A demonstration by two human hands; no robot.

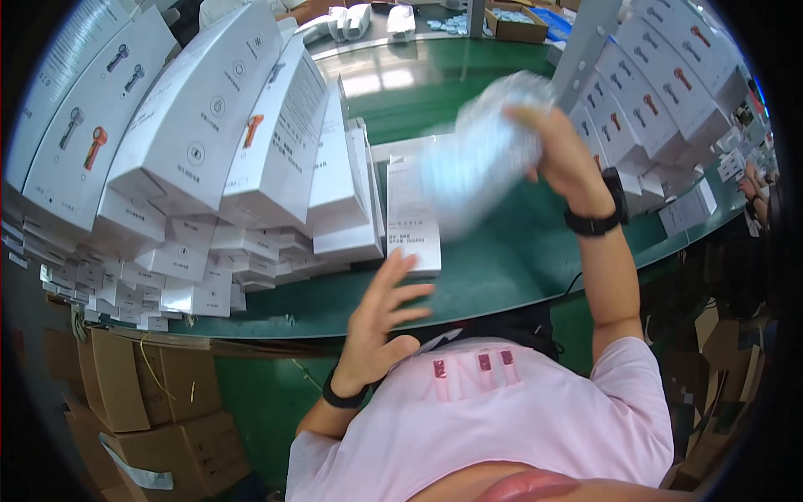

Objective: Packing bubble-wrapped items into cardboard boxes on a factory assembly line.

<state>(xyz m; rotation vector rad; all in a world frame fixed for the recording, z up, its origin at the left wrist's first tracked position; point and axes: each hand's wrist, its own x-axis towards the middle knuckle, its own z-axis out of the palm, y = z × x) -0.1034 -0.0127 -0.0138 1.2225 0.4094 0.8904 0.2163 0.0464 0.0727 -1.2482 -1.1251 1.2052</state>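
Note:
Above the green tabletop, my right hand (556, 146) grips one end of a pale-blue item in clear plastic wrap (485, 155). Motion blurs the wrapped item, so its exact kind cannot be made out. My left hand (386, 314) is empty with its fingers spread, over the table's near edge. Just beyond those fingertips a white printed box (414, 222) lies on the table, partly covered by the wrapped item.
Tall stacks of white boxes (276, 142) crowd the table's left side; more white boxes (661, 84) stand at right. An open carton (516, 23) and wrapped items (350, 21) sit at the back. Brown cartons (159, 376) stand below left. Another person's hand (750, 180) shows far right.

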